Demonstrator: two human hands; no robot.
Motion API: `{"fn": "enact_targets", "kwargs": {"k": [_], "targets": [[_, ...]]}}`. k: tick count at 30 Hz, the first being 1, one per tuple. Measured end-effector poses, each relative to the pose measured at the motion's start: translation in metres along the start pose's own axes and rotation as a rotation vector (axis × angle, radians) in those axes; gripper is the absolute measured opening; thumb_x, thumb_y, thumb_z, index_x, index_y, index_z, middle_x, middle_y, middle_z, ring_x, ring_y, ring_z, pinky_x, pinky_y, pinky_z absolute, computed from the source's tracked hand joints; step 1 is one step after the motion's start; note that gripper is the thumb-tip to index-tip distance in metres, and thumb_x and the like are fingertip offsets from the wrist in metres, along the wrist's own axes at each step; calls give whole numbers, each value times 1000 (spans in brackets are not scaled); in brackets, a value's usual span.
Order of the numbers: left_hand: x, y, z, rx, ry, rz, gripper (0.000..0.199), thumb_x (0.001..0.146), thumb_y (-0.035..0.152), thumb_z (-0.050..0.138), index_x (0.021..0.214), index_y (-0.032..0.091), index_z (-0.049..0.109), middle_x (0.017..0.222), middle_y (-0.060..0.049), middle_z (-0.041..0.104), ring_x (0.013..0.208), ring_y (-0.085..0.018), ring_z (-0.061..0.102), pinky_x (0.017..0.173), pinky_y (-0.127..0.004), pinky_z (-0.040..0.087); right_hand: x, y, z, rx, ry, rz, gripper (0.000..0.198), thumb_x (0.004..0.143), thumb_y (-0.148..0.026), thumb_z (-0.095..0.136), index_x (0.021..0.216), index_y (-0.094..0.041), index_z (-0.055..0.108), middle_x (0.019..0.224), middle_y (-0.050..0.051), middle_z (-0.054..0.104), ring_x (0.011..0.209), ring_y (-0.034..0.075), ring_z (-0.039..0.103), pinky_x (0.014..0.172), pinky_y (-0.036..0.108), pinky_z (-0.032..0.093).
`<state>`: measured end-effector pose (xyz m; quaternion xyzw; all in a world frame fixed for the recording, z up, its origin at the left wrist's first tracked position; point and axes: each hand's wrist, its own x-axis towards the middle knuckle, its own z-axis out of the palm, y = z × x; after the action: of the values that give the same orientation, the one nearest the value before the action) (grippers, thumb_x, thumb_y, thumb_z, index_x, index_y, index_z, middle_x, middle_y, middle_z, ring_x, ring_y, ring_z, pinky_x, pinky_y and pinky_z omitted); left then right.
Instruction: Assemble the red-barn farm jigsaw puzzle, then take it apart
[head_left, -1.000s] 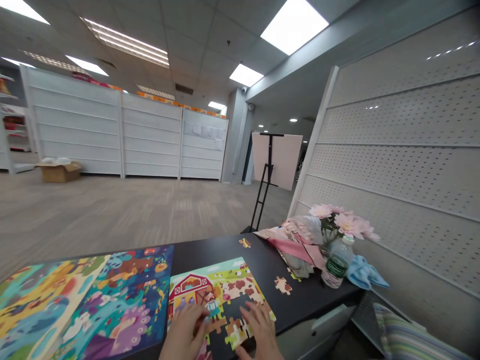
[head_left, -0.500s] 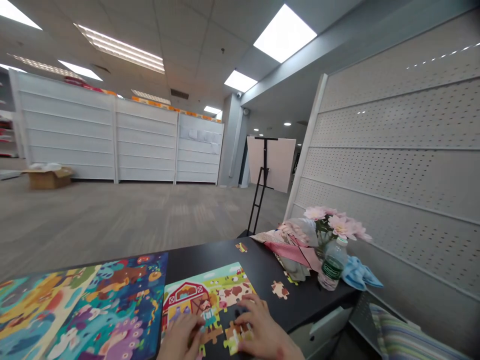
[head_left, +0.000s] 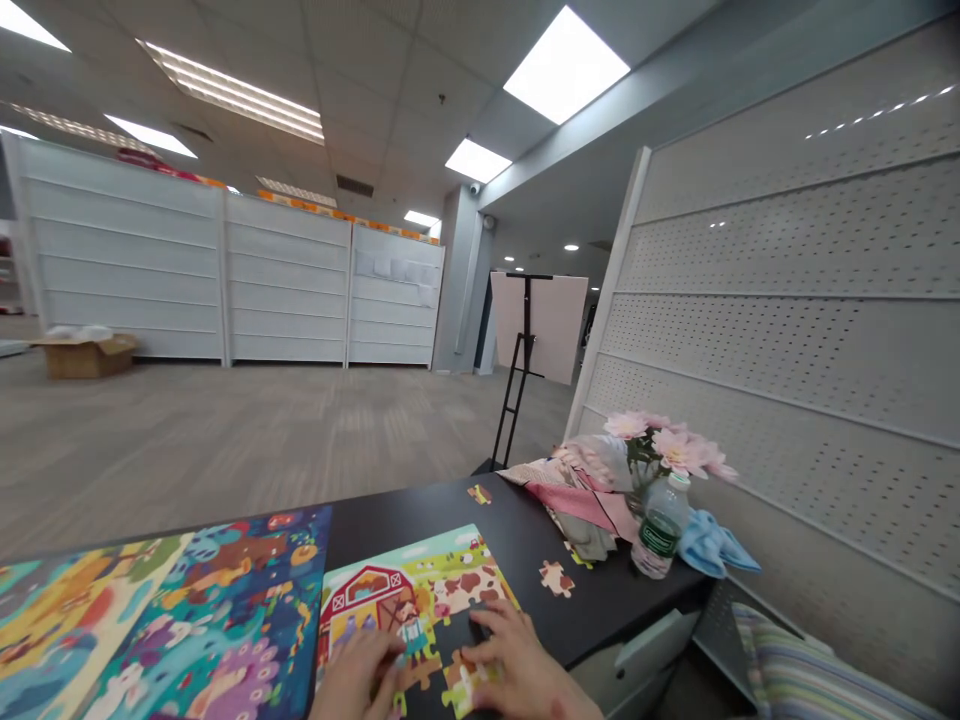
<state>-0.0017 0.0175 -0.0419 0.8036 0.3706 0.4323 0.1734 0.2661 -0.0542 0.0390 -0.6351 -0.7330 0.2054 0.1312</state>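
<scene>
At the near edge of the desk [head_left: 450,505], toward its right end, lies a farm puzzle [head_left: 416,595], partly assembled, red barn and spotted cows showing, with a dark unfilled gap at its near right. Both hands rest on it. Left hand [head_left: 358,675] lies flat, fingers spread over the pieces below the barn, gripping nothing that can be seen. Right hand [head_left: 514,665] is curled, fingertips pressing a loose green-and-brown piece [head_left: 459,678] at the gap's near edge; whether it pinches the piece or only pushes on it cannot be told. Just left of the farm puzzle, a finished blue puzzle [head_left: 217,620], and beyond that a yellow-and-teal one [head_left: 67,625] at the left end. Two stray pieces lie on the bare top: one [head_left: 556,578] right of the farm puzzle, another [head_left: 478,493] near the far edge. At the right end: folded cloths [head_left: 581,495], pink flowers [head_left: 667,445], a water bottle [head_left: 658,528], a blue cloth [head_left: 712,548].
</scene>
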Motion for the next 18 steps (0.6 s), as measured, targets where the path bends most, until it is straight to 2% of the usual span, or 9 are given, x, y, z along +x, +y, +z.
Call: {"fn": "enact_targets", "kwargs": {"k": [2, 6, 8, 9, 11, 12, 13, 15, 18], "targets": [[1, -1, -2, 10, -11, 13, 32, 98, 51, 44, 93, 31, 69, 87, -3, 74, 82, -24, 69, 73, -33, 55, -1, 3, 5, 4, -7, 3, 48, 67, -41, 86, 113, -46, 75, 148, 3, 57, 143, 39, 38, 115, 60, 24], [2, -5, -8, 38, -122, 34, 19, 95, 42, 54, 98, 32, 70, 92, -3, 75, 85, -23, 71, 76, -33, 57, -2, 20, 22, 2, -28, -58, 54, 76, -47, 79, 129, -43, 66, 157, 7, 48, 146, 40, 35, 117, 65, 19], [2, -7, -6, 35, -105, 32, 19, 95, 43, 54, 99, 32, 70, 93, -3, 76, 86, -24, 71, 77, -33, 56, 0, 38, 26, 16, 73, -118, 51, 85, -46, 68, 135, -37, 63, 155, 10, 50, 145, 37, 38, 119, 62, 24], [1, -8, -5, 28, -78, 30, 22, 96, 45, 52, 98, 31, 70, 92, -4, 76, 86, -24, 71, 78, -34, 56, 1, 49, 23, 19, 180, -119, 47, 90, -44, 61, 135, -35, 63, 152, 9, 53, 144, 33, 42, 119, 56, 29], [0, -8, -1, 14, -34, 22, 29, 97, 49, 47, 96, 30, 70, 90, -5, 75, 84, -25, 70, 77, -35, 55, 4, 75, 10, 3, 444, -22, 41, 95, -39, 48, 131, -30, 67, 143, 8, 61, 137, 26, 50, 116, 43, 37], [0, -7, 1, 9, -22, 18, 31, 98, 49, 46, 96, 30, 69, 90, -5, 75, 83, -25, 69, 76, -35, 54, 6, 88, 0, -26, 558, 103, 41, 95, -38, 45, 126, -28, 70, 137, 9, 65, 132, 25, 54, 113, 40, 40], [0, -7, 2, 6, -19, 17, 30, 97, 48, 46, 95, 30, 69, 89, -5, 74, 82, -24, 69, 75, -35, 54, 6, 100, -10, -44, 619, 199, 42, 94, -38, 45, 124, -22, 71, 132, 13, 67, 128, 28, 57, 110, 42, 42], [0, -7, 4, 6, -16, 20, 24, 96, 43, 48, 94, 30, 68, 85, -4, 73, 79, -24, 68, 74, -34, 53, 5, 120, -28, -71, 670, 334, 45, 87, -46, 54, 113, -15, 75, 122, 21, 69, 116, 38, 62, 100, 50, 48], [0, -7, 5, 7, -9, 29, 15, 90, 31, 52, 92, 29, 67, 83, -1, 72, 78, -22, 67, 75, -33, 51, 2, 139, -38, -91, 665, 426, 38, 74, -52, 66, 87, -18, 78, 102, 18, 73, 97, 39, 68, 82, 48, 53]]}}
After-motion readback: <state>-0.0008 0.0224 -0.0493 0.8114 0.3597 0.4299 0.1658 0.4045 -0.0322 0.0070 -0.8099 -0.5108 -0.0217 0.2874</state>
